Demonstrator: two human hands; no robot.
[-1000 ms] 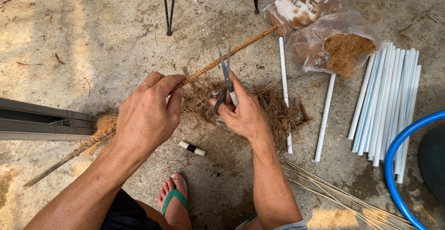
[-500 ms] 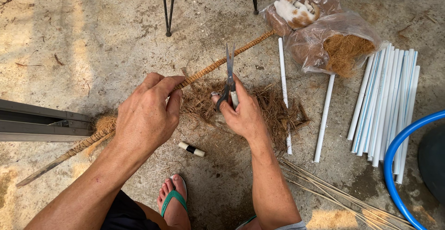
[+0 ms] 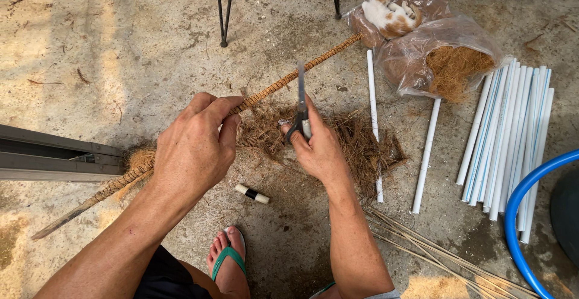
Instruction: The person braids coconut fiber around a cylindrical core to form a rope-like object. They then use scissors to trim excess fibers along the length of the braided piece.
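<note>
Above the heap of loose fibre (image 3: pixel 356 145) your left hand (image 3: pixel 193 151) gripped the fibre-wrapped stick (image 3: pixel 283 82); your right hand (image 3: pixel 316 148) held scissors (image 3: pixel 300 109), blades now upright across the stick, turned since a second earlier, trimming position. Clear plastic bag (image 3: pixel 434 52) of brown fibre lay beyond, beside white pipes (image 3: pixel 512 130)

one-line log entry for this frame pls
left hand: grips fibre-wrapped stick | right hand: holds scissors, blades up at stick | under: loose fibre pile

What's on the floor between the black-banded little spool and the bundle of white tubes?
In the head view, between the spool and the tube bundle: loose brown fibre and two separate white tubes.
</note>
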